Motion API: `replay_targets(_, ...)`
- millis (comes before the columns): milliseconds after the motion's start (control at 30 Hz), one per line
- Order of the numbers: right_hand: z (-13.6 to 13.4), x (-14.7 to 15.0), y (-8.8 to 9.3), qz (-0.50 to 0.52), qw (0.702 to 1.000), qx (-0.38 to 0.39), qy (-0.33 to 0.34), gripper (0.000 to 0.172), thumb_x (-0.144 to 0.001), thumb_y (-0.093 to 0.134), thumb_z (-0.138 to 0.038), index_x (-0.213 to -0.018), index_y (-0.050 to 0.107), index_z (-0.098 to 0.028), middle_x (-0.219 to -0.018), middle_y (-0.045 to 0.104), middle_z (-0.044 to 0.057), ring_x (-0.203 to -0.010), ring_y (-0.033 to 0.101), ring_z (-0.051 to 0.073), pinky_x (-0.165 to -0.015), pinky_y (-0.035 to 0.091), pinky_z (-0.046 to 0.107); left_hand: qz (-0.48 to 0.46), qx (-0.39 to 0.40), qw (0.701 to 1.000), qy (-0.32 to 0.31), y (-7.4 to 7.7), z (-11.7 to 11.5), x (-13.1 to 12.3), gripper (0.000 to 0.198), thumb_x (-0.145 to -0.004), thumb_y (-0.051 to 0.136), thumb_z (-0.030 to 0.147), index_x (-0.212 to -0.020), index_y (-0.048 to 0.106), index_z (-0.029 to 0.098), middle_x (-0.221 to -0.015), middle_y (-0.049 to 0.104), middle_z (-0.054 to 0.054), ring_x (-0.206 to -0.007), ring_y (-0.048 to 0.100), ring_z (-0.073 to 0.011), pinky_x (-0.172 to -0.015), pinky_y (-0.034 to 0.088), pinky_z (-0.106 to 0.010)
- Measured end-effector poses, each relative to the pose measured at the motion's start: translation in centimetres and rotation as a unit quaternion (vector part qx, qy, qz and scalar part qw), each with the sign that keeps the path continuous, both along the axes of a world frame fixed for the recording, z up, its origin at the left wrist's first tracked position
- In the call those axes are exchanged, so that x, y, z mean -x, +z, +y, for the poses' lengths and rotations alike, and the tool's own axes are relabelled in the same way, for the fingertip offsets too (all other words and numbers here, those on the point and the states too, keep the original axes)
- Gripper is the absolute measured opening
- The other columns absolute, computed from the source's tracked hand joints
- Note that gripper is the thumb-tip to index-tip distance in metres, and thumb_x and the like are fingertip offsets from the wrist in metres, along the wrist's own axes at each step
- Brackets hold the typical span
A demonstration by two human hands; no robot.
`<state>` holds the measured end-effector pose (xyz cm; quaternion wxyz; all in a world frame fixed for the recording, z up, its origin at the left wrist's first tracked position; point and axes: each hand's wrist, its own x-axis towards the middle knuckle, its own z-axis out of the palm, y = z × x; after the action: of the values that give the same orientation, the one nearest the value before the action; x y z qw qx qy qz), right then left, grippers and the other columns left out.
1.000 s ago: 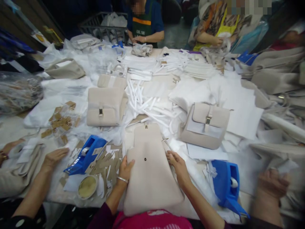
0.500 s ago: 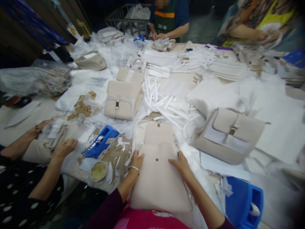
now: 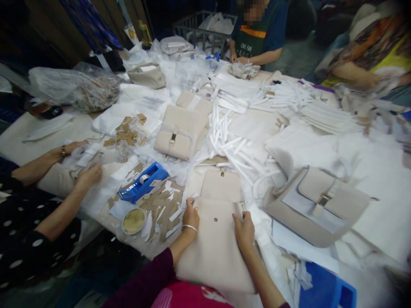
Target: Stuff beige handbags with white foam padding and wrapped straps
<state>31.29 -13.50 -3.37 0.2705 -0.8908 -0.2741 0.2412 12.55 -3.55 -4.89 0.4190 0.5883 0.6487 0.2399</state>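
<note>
A beige bag [image 3: 216,252] lies in front of me with its flap [image 3: 221,187] laid back away from me. Its plain panel has a small round metal fitting, and a metal clasp sits at the flap's far end. My left hand [image 3: 192,218] is closed on the bag's left edge near the top, a bracelet at the wrist. On the opposite edge my right hand [image 3: 244,231] grips the bag, thumb on the panel, close to a small metal ring at the corner. The fingers behind the bag are partly hidden.
Left are a blue tape dispenser [image 3: 143,183], a round tin [image 3: 134,220] and cardboard scraps. A co-worker's hands [image 3: 86,175] handle a wrapped bag. Ahead are stacked beige bags [image 3: 175,132] and white strips; at right, another bag [image 3: 321,205] and a blue dispenser [image 3: 324,284]. Two people work across the table.
The view has shifted, so the table appears further right and lower. My right hand has moved slightly in its hold on the edge; both hands still hold the bag.
</note>
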Motion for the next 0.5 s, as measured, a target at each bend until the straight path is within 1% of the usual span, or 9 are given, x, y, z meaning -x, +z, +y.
replay_targets(67, 0.0, 0.2, 0.0, -0.007, 1.0, -0.002, 0.0, 0.029, -0.08, 0.045, -0.049, -0.088, 0.049, -0.022, -0.08, 0.06, 0.008, -0.075, 0.056, 0.027, -0.07, 0.043, 0.037, 0.071, -0.095, 0.991, -0.062, 0.4, -0.2, -0.4, 0.049, -0.08, 0.038, 0.001, -0.123, 0.049, 0.021, -0.116, 0.052, -0.013, -0.108, 0.051, -0.0238, -0.095, 0.04, -0.041)
replay_targets(133, 0.0, 0.3, 0.1, -0.015, 1.0, -0.003, 0.002, 0.026, -0.081, 0.044, -0.046, -0.089, 0.049, -0.022, -0.081, 0.061, 0.009, -0.076, 0.057, 0.028, -0.07, 0.044, 0.038, 0.145, -0.197, 0.957, -0.158, 0.8, -0.5, -0.8, 0.052, -0.082, 0.033, -0.002, -0.122, 0.055, 0.022, -0.129, 0.048, -0.014, -0.12, 0.045, -0.0266, -0.1, 0.036, -0.046)
replay_targets(200, 0.0, 0.3, 0.2, -0.022, 1.0, -0.007, 0.006, 0.023, -0.082, 0.043, -0.041, -0.091, 0.049, -0.021, -0.083, 0.062, 0.01, -0.078, 0.058, 0.028, -0.072, 0.045, 0.039, 0.158, -0.266, 0.907, -0.284, 1.1, -0.7, -1.2, 0.05, -0.085, 0.033, 0.0, -0.121, 0.058, 0.024, -0.132, 0.05, -0.011, -0.125, 0.042, -0.0255, -0.105, 0.031, -0.047)
replay_targets(267, 0.0, 0.3, 0.2, -0.026, 1.0, -0.01, 0.01, 0.021, -0.083, 0.042, -0.037, -0.093, 0.05, -0.02, -0.086, 0.063, 0.011, -0.08, 0.06, 0.028, -0.074, 0.046, 0.039, 0.139, -0.303, 0.846, -0.416, 1.3, -0.8, -1.6, 0.047, -0.089, 0.039, 0.008, -0.13, 0.052, 0.027, -0.136, 0.051, -0.007, -0.13, 0.038, -0.0234, -0.11, 0.024, -0.048)
replay_targets(300, 0.0, 0.3, 0.2, -0.029, 0.999, -0.011, 0.012, 0.02, -0.083, 0.042, -0.034, -0.094, 0.051, -0.02, -0.086, 0.063, 0.011, -0.081, 0.06, 0.028, -0.075, 0.047, 0.038, 0.135, -0.312, 0.818, -0.464, 1.3, -0.7, -1.8, 0.048, -0.089, 0.044, 0.015, -0.135, 0.046, 0.029, -0.139, 0.049, -0.006, -0.133, 0.036, -0.0236, -0.112, 0.019, -0.049)
replay_targets(333, 0.1, 0.4, 0.2, -0.032, 0.999, -0.011, 0.013, 0.021, -0.084, 0.041, -0.031, -0.097, 0.052, -0.019, -0.087, 0.064, 0.011, -0.082, 0.061, 0.027, -0.076, 0.048, 0.039, 0.138, -0.317, 0.798, -0.494, 1.3, -0.7, -1.9, 0.052, -0.089, 0.049, 0.022, -0.139, 0.041, 0.032, -0.143, 0.046, -0.004, -0.135, 0.033, -0.0249, -0.113, 0.015, -0.051)
replay_targets(367, 0.2, 0.5, 0.3, -0.036, 0.999, -0.012, 0.015, 0.024, -0.084, 0.041, -0.028, -0.102, 0.052, -0.018, -0.091, 0.064, 0.012, -0.084, 0.061, 0.027, -0.077, 0.048, 0.039, 0.144, -0.32, 0.786, -0.509, 1.2, -0.6, -2.0, 0.057, -0.087, 0.053, 0.029, -0.141, 0.036, 0.035, -0.146, 0.042, -0.003, -0.137, 0.031, -0.0268, -0.113, 0.012, -0.053)
replay_targets(433, 0.5, 0.6, 0.8, -0.046, 0.999, -0.013, 0.024, 0.034, -0.084, 0.04, -0.021, -0.116, 0.05, -0.015, -0.105, 0.063, 0.015, -0.091, 0.061, 0.027, -0.079, 0.048, 0.04, 0.158, -0.318, 0.78, -0.515, 1.0, -0.5, -2.2, 0.062, -0.084, 0.058, 0.036, -0.141, 0.033, 0.04, -0.149, 0.037, -0.002, -0.138, 0.029, -0.0299, -0.112, 0.01, -0.055)
replay_targets(500, 0.8, 0.5, 2.1, -0.06, 0.997, -0.017, 0.042, 0.043, -0.083, 0.04, -0.013, -0.124, 0.049, -0.018, -0.124, 0.056, 0.016, -0.104, 0.058, 0.028, -0.084, 0.047, 0.042, 0.167, -0.308, 0.783, -0.514, 0.7, -0.3, -2.3, 0.062, -0.084, 0.057, 0.037, -0.14, 0.033, 0.043, -0.149, 0.037, 0.0, -0.137, 0.031, -0.031, -0.111, 0.009, -0.055)
